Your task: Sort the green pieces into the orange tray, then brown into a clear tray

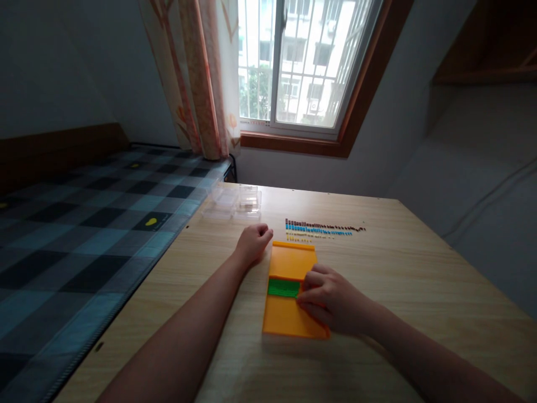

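An orange plastic tray (pixel 289 318) lies lengthwise on the table in front of me. Across its middle sits a band of small green pieces (pixel 283 287), packed side by side. My right hand (pixel 326 295) reaches over the tray's right edge, thumb and fingers pinched at the right end of the green band. A bit of green shows at those fingertips; the piece itself is mostly hidden. Beside the tray's far left corner, my left hand (pixel 252 244) rests on the table with its fingers curled closed, and nothing shows in it.
Beyond the tray, rows of small brown pieces (pixel 310 224), blue pieces (pixel 312 229) and yellow pieces (pixel 298 238) lie on the wooden table (pixel 419 280). Clear plastic boxes (pixel 247 202) stand at the back left. A bed with a checked cover (pixel 104 224) adjoins the left edge.
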Motion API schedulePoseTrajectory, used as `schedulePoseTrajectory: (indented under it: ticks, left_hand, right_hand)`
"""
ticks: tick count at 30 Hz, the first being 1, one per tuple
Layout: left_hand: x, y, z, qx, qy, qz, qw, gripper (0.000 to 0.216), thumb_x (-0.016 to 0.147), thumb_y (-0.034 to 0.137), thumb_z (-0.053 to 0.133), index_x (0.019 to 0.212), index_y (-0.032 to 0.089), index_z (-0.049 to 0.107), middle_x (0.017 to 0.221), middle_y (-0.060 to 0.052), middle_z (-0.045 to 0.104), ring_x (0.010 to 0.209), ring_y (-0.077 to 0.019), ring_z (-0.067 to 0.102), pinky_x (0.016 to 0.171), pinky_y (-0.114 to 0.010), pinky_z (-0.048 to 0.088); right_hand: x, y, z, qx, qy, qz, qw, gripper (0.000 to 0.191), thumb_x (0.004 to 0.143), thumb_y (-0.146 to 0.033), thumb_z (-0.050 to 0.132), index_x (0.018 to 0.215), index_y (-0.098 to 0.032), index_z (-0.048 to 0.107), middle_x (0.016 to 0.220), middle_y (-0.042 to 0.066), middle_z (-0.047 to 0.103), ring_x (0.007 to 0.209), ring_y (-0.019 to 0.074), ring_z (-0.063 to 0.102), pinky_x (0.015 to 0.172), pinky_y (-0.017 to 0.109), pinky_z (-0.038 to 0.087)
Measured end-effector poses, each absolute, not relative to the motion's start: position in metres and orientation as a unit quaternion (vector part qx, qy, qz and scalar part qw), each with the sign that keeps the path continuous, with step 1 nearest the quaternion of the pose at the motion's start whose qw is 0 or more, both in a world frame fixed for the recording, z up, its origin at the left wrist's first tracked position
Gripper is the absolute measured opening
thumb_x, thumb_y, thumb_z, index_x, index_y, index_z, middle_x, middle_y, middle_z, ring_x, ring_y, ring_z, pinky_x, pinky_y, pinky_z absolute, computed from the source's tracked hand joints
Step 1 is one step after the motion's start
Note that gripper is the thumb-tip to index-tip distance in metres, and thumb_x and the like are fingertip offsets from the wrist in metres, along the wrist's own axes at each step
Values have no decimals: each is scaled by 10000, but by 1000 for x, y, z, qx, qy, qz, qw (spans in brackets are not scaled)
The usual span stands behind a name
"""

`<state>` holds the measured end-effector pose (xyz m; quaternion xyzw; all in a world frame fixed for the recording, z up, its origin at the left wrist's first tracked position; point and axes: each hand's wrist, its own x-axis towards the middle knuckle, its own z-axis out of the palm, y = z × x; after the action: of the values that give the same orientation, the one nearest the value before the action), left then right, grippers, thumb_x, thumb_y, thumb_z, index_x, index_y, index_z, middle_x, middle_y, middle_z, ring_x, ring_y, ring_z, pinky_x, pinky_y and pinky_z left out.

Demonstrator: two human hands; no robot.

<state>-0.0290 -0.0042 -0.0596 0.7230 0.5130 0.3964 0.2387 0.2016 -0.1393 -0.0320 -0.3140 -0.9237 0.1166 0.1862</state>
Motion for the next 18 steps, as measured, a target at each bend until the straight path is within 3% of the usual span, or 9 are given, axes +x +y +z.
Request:
schedulePoseTrajectory:
  ticks: [18]
  left_hand:
    - [-29, -3, -62, 728, 510, 394, 232, 353, 783, 390, 490, 513, 214, 347, 498, 61, 319, 529, -109, 358, 562, -277, 233]
  right_hand:
    - [200, -140, -31, -306, -923, 125, 199, 190, 938, -210, 575, 838, -212, 736, 819, 54, 629, 797, 188, 491, 719, 331, 385]
